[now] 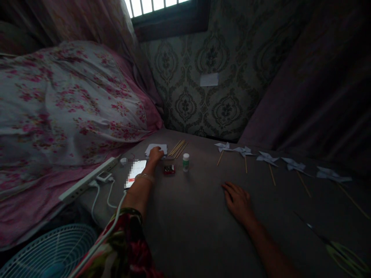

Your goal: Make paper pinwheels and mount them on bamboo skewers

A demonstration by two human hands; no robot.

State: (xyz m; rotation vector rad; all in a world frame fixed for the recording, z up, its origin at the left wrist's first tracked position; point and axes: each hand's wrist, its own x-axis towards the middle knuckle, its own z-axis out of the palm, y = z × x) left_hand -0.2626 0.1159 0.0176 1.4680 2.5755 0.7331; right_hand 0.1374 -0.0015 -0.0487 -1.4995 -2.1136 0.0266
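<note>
My left hand point(156, 153) reaches across to a small stack of white paper point(151, 148) at the back left of the table. Its fingers are bent over the paper and look closed on it; whether one sheet or more is between them is too small to see. Flat on the grey surface rests my right hand point(238, 201), fingers stretched out and holding nothing. Thin wooden sticks point(178, 148) lie beside the paper. Closer to me are a small red-edged box point(169, 169) with tiny items and a white-capped bottle point(186, 162).
Several paper pinwheels on sticks point(267, 158) form a row at the back right. Scissors point(330, 243) lie at the front right. Left are a lit phone point(138, 172), a power strip point(87, 181) with white cables, and a blue fan point(55, 251).
</note>
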